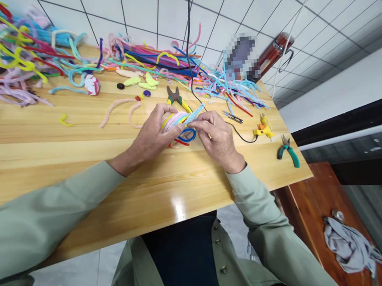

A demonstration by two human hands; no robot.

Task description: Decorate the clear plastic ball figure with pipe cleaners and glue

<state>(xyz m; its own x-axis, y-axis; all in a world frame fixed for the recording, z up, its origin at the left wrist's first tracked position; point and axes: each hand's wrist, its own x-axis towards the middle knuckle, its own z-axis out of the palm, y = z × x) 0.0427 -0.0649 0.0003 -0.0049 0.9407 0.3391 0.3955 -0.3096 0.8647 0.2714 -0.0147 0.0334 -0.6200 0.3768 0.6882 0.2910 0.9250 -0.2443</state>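
Observation:
My left hand (156, 135) is closed around a striped bundle of pipe cleaners (172, 120) in pink, yellow and pale blue. From its right end a light blue pipe cleaner piece (195, 114) sticks up at a slant. The fingertips of my right hand (216, 138) pinch together at the lower end of that blue piece; exactly what lies between them is partly hidden. Below the bundle, a blue pipe cleaner loop (187, 135) and a red strand (181, 141) show between my hands. Just behind the bundle lie yellow-handled pliers (174, 97).
Piles of colourful pipe cleaners (155, 58) line the wall side of the wooden table (109, 144). Snips (232, 116), a yellow glue gun (263, 128) with a cord, and green-handled pliers (288, 152) lie right. A red flask (272, 55) leans behind. Loose pink strands (119, 106) lie left.

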